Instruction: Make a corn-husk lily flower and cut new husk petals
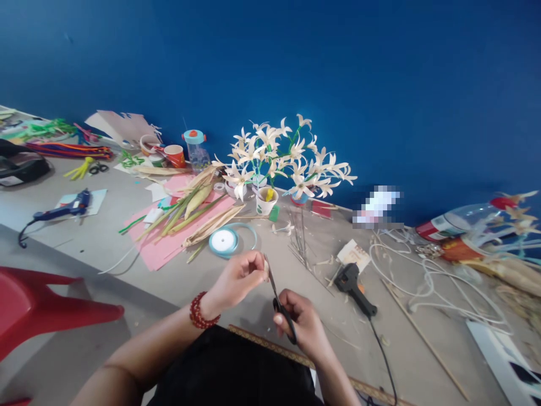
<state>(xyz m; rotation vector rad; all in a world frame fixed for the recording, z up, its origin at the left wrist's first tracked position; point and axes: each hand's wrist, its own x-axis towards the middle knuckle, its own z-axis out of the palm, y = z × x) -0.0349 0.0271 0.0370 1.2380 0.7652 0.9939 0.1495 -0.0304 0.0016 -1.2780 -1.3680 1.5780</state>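
My left hand (244, 278), with a red beaded bracelet (199, 313) on its wrist, pinches a small pale piece (266, 269) that looks like dried husk; the fingers hide most of it. In my right hand (302, 324) are black-handled scissors (275, 290), their blades pointing up against that piece. How far the blades are parted is too small to tell. Beyond my hands, a spool of light-blue ribbon (224, 241) lies on the table. Cream-coloured husk flowers (270, 141) on green stems stand behind it, some in a white paper cup (267, 201).
A black glue gun (357, 290) lies at right, its cord running to the front edge. Thin wires (300, 242) and a white cable (443, 276) spread nearby. Husks and stalks (192, 211) cover pink paper (154, 248). A blue glue gun (67, 208) and red stool (51, 310) are at left.
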